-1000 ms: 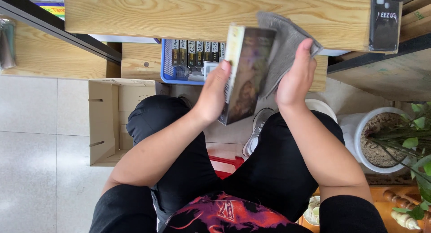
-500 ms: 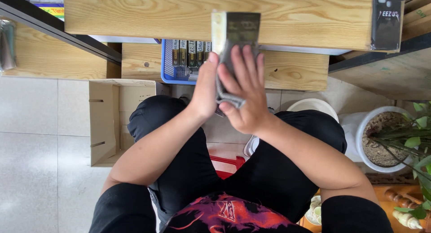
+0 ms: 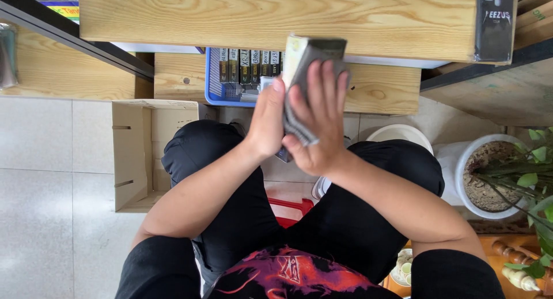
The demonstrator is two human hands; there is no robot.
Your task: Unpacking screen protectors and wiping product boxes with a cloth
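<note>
Held up between both hands, above the knees and near the blue plastic basket (image 3: 216,83) on the far wooden shelf (image 3: 276,14), is a slim rectangular boxed case (image 3: 294,60). It looks light and stiff (probably slick-faced), best gripped by its edges. The left hand (image 3: 266,123) clasps its left edge; the right hand (image 3: 319,117) presses a soft grey cloth (image 3: 299,123) flat over it. The case's face is hidden.

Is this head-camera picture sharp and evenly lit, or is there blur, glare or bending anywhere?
Head view: soft, even daylight, with no hard shadows. The right hand pressing a grey cloth on the box looks slightly smeared, as does the left hand. The pale floor tiles are bright but not blown out. The wooden shelf edge stays nearly straight, so little distortion shows.
</note>
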